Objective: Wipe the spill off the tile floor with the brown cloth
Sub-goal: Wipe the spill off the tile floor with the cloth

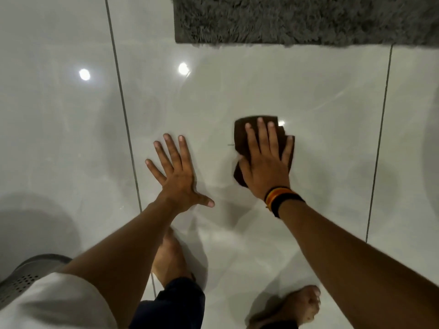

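A folded brown cloth (pixel 241 136) lies flat on the glossy white tile floor (pixel 261 86). My right hand (pixel 264 162) presses down on it with fingers spread, covering most of it; a striped band circles that wrist. My left hand (pixel 177 173) rests flat on the bare tile to the left of the cloth, fingers apart, holding nothing. Faint curved streaks show on the tile around the cloth; I cannot make out a distinct spill.
A shaggy grey mat (pixel 304 20) lies at the top. Dark grout lines (pixel 123 119) run up the floor on both sides. My bare feet (pixel 301 305) stand at the bottom. A grey perforated bin (pixel 26 279) sits at lower left.
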Motion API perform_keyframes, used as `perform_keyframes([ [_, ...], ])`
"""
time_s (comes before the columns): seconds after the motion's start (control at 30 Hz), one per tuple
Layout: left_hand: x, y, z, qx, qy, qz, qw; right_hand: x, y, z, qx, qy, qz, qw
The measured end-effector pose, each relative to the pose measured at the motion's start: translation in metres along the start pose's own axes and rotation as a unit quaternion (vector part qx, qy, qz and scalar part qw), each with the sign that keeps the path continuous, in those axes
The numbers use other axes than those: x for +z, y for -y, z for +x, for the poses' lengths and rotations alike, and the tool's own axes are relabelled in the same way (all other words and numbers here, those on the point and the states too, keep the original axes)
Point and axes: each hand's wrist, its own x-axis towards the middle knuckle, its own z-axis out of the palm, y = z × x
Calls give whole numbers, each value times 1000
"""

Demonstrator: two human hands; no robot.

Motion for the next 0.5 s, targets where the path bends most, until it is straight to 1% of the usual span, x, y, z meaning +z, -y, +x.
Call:
perform_keyframes([
  [0.1,3,1,3,9,-12,-3,1000,-11,24,41,67,-19,38,997],
  [0.13,5,3,4,11,-16,-2,1000,-15,37,57,64,-30,48,996],
  [0.17,6,5,4,12,-18,-3,1000,-19,47,70,29,-30,45,998],
  [0.2,6,4,4,13,-18,-3,1000,-21,53,77,-41,-16,27,999],
  [0.27,8,3,3,18,-30,0,999,-19,53,72,-200,10,-29,979],
  [0.3,10,3,3,24,-41,0,999,-16,48,62,-237,16,-41,971],
  [0.33,11,2,2,24,-51,2,998,-11,42,46,-239,18,-40,970],
  [0.37,11,3,2,23,-63,4,998,-5,37,25,-214,24,-24,976],
  [0.43,13,2,-6,19,-84,14,996,8,28,-25,-120,61,32,990],
  [0.5,22,-2,-24,16,-120,0,993,14,22,-75,-52,110,75,990],
])
